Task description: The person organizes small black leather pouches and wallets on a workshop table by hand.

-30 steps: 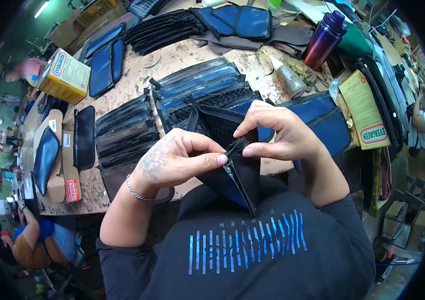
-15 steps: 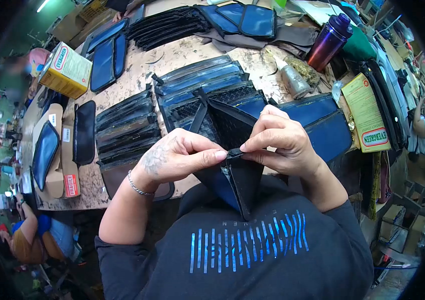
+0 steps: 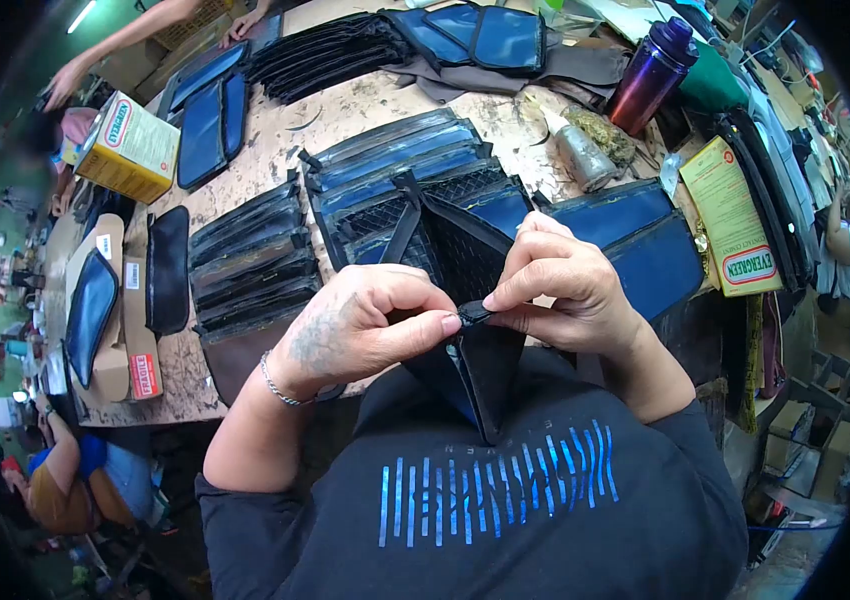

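A black pouch (image 3: 497, 365) with a quilted inside stands open against my chest, a zipper-like strip running down its near edge. My left hand (image 3: 370, 325) pinches the end of its edge strip between thumb and finger. Just to the right, my right hand (image 3: 570, 285) grips the same edge, its fingertips nearly touching my left thumb. The pinched end is small and partly covered by the fingers. Beyond the pouch lie overlapping rows of blue and black panels (image 3: 395, 145) with dark edges. To the right of my right hand rests a wide blue panel (image 3: 650, 265).
Yellow-and-white cans (image 3: 130, 150) stand at the left, with another can (image 3: 735, 225) at right. A purple bottle (image 3: 650, 80), a cone-tipped container (image 3: 582, 155) and black stacked pieces (image 3: 330, 55) sit farther back. Cardboard (image 3: 130, 330) lies left. A co-worker's arm (image 3: 130, 40) reaches across upper left.
A co-worker's arm has come into view at the upper left. My left hand has shifted slightly right and down, still pinching the pouch edge; my right hand has barely moved.
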Motion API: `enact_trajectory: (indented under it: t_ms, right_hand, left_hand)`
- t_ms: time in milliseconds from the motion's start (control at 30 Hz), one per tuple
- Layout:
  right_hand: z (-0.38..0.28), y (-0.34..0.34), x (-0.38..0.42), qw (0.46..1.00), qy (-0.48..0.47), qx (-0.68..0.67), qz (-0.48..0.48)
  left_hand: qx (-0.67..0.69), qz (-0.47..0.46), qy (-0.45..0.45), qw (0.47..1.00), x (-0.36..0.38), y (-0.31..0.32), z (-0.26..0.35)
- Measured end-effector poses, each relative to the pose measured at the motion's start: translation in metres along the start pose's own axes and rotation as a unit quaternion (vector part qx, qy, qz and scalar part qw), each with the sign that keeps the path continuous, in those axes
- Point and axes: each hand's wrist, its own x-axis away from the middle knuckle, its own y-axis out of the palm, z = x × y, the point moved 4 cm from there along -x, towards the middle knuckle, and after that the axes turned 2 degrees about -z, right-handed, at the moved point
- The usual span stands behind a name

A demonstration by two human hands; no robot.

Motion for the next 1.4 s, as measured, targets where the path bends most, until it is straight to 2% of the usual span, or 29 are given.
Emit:
enact_trajectory:
  t_ms: [100,267,400,433,500,600,667,733,767,800,900,967,1067,1133,1333,1400]
  right_hand:
    - [0.000,-0.002,-0.001,1.000,0.002,-0.011,0.000]
    - [0.004,-0.005,0.002,1.000,0.011,-0.025,0.006]
    - [0.004,-0.005,0.008,0.999,0.016,-0.036,0.019]
    - [0.004,-0.006,0.008,0.999,0.018,-0.040,0.021]
    - [0.004,-0.007,0.009,0.999,0.021,-0.041,0.019]
    - [0.006,-0.008,0.010,0.998,0.027,-0.053,0.017]
    - [0.008,-0.009,0.012,0.997,0.030,-0.063,0.016]
    - [0.009,-0.010,0.014,0.998,0.024,-0.064,-0.007]
    - [0.010,-0.012,0.014,0.998,0.024,-0.064,-0.007]
    - [0.009,-0.013,0.014,0.996,0.023,-0.080,-0.032]
    - [0.006,-0.015,0.010,0.989,0.015,-0.131,-0.067]
    - [0.002,-0.020,0.007,0.981,-0.008,-0.172,-0.083]
    - [-0.008,-0.022,-0.001,0.986,0.013,-0.114,-0.121]
    - [-0.015,-0.017,-0.005,0.989,0.013,-0.057,-0.138]
    - [-0.013,-0.011,0.000,0.989,0.034,-0.025,-0.143]
    - [-0.014,-0.010,-0.001,0.986,0.038,-0.107,-0.126]
  left_hand:
    - [-0.002,-0.020,0.015,1.000,0.000,0.003,0.000]
    - [0.089,-0.045,-0.027,0.995,-0.001,0.006,-0.010]
    - [0.099,-0.063,-0.060,0.991,-0.004,0.007,-0.007]
    - [0.099,-0.063,-0.060,0.991,-0.004,0.009,-0.007]
    - [0.025,-0.034,-0.005,0.999,-0.005,0.009,0.000]
    - [0.001,-0.026,-0.002,1.000,-0.006,0.011,0.005]
    - [0.019,-0.031,-0.033,0.999,-0.006,0.014,0.006]
    - [-0.006,-0.008,0.004,1.000,-0.006,0.016,0.009]
    - [-0.054,0.003,0.055,0.997,-0.006,0.018,0.010]
    - [-0.070,0.009,0.057,0.996,-0.005,0.021,0.013]
    - [-0.241,0.039,0.150,0.958,-0.001,0.026,0.029]
    - [-0.281,0.057,0.180,0.941,-0.001,0.027,0.035]
    - [-0.344,0.081,0.220,0.909,0.001,0.030,0.047]
    - [-0.411,0.109,0.259,0.867,0.005,0.035,0.051]
    - [-0.401,0.139,0.273,0.863,0.009,0.039,0.034]
    - [-0.401,0.144,0.267,0.864,0.010,0.038,0.034]
